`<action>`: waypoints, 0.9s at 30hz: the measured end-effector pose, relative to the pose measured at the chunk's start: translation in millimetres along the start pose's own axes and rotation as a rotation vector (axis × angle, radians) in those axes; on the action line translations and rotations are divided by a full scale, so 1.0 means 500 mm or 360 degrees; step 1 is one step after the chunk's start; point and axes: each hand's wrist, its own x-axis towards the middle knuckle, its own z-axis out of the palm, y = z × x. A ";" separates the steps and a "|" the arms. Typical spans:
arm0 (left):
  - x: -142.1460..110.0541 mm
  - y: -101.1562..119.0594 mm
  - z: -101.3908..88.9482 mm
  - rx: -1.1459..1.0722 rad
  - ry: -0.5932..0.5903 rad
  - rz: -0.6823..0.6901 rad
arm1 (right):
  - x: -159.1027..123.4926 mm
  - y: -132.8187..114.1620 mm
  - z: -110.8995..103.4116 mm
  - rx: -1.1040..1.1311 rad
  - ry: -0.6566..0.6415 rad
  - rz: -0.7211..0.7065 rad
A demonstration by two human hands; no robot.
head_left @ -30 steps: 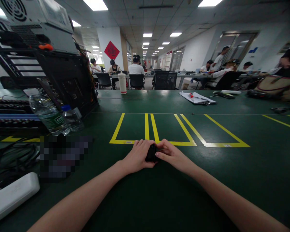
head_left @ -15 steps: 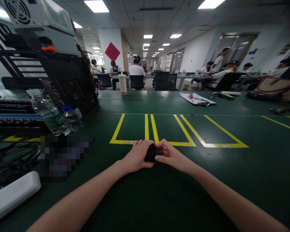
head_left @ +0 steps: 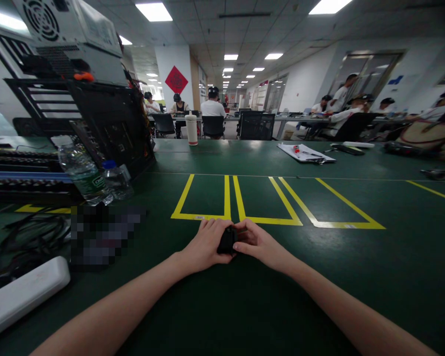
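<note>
A small black object [head_left: 227,241], boxy with rounded edges, is between my two hands just above or on the green table; its exact kind I cannot make out. My left hand [head_left: 206,242] wraps round its left side, thumb below and fingers over the far side. From the right, my right hand [head_left: 252,242] pinches at the object's edge with thumb and fingertips. Part of the object is hidden behind the fingers. Just beyond the hands, yellow tape outlines [head_left: 270,221] mark the table top.
On the left stand two plastic bottles [head_left: 82,173], a black computer frame [head_left: 107,118], cables [head_left: 22,242] and a white power strip [head_left: 29,291]. Farther back are a white cup [head_left: 191,129] and a clipboard [head_left: 306,154]. Several people sit at tables beyond.
The camera view has shifted slightly, moving the scene a little right. Both hands and the black object have come slightly left and nearer; the hold looks much the same.
</note>
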 end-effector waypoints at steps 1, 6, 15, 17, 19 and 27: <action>-0.001 0.002 -0.002 0.0008 -0.0004 0.0001 | -0.001 -0.001 0.001 0.0017 -0.0015 -0.0022; -0.001 0.003 -0.007 -0.0010 -0.0036 0.0010 | 0.000 0.003 0.004 0.0040 -0.0024 -0.0030; 0.000 -0.007 0.002 0.0051 0.0010 0.0037 | 0.010 0.017 0.005 0.0017 0.0092 0.0058; 0.000 -0.004 -0.001 0.0033 -0.0006 0.0038 | 0.010 0.017 0.001 0.0028 0.0058 0.0093; -0.001 -0.001 -0.007 0.0012 -0.0050 0.0033 | 0.009 0.013 -0.002 0.0075 -0.0013 0.0085; 0.000 0.001 -0.006 0.0025 -0.0044 0.0015 | 0.004 0.005 0.002 0.0110 -0.0082 -0.0037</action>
